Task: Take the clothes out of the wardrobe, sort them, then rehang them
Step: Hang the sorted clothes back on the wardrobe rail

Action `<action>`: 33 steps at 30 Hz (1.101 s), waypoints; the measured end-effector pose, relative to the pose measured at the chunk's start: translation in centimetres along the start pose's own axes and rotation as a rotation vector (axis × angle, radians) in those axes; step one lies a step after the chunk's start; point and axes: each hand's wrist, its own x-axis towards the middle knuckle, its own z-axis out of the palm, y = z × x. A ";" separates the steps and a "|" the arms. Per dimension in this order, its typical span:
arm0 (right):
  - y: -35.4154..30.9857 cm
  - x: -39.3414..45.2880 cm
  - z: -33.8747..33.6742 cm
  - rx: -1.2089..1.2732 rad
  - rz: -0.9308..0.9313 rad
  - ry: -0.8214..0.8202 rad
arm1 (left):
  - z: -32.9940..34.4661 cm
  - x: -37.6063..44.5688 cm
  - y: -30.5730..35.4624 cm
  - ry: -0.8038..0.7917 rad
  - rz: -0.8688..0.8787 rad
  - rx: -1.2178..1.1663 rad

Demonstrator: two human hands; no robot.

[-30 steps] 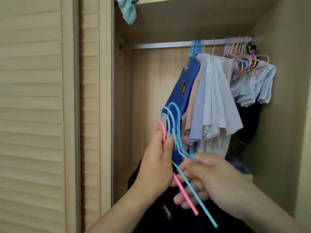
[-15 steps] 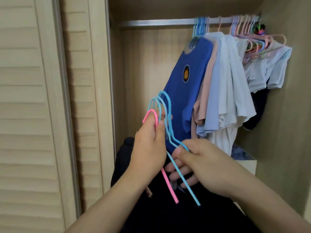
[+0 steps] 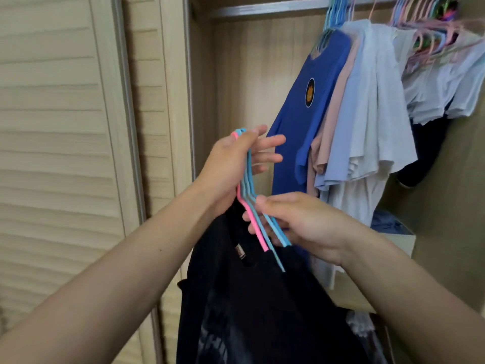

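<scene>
A bunch of thin hangers (image 3: 249, 203), one pink and several blue, is held upright in front of the open wardrobe. My left hand (image 3: 231, 164) grips their necks near the hooks, fingers pointing right. My right hand (image 3: 301, 222) pinches the lower arms of the blue ones. A black garment (image 3: 257, 311) hangs below the hangers and fills the lower middle of the view. On the metal rail (image 3: 267, 7) at the upper right hang a blue T-shirt (image 3: 309, 101), pale blue, pink and white tops (image 3: 367, 114), and several bare pink and blue hangers (image 3: 430, 35).
A louvred wooden door (image 3: 60, 153) fills the left side. The wardrobe's right side wall (image 3: 451, 219) is close to the hanging clothes. A low inner shelf with blue folded cloth (image 3: 388, 224) sits behind my right hand. The left stretch of the rail is bare.
The view has dropped and moved closer. My left hand has slid up over the hooks, bunching the hangers together; the hooks now barely show. My right hand keeps its hold on the lower arms.
</scene>
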 end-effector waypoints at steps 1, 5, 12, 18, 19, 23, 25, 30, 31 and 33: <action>0.0 -0.1 -0.4 -0.053 -0.024 0.021 | -0.1 -0.1 0.1 0.037 -0.001 -0.041; -0.9 -1.6 -2.7 -0.255 -0.033 -0.001 | 0.9 1.3 0.8 0.110 -0.061 0.004; -2.9 -4.8 -7.7 -0.440 0.077 0.036 | 2.8 4.5 3.7 0.317 0.143 0.043; -3.2 -4.5 -8.3 -0.408 0.004 0.195 | 2.0 7.6 3.8 0.024 0.181 0.108; -2.9 -4.1 -8.0 -0.392 -0.014 0.209 | 1.4 8.3 3.6 -0.028 0.162 0.119; -3.6 -2.5 -7.2 -0.255 -0.050 0.291 | -0.8 10.5 3.5 -0.122 0.087 0.130; -4.1 -2.3 -7.4 -0.040 -0.023 0.297 | -2.0 11.1 3.7 -0.173 0.095 0.140; -5.7 -3.6 -7.4 0.116 -0.016 0.376 | -4.4 11.8 4.5 -0.123 0.158 0.153; -6.2 -3.4 -7.6 0.006 -0.019 0.452 | -4.6 11.9 4.9 -0.057 0.196 0.171; -7.2 -2.8 -8.0 -0.262 -0.010 0.592 | -4.9 11.2 6.2 0.009 0.316 0.213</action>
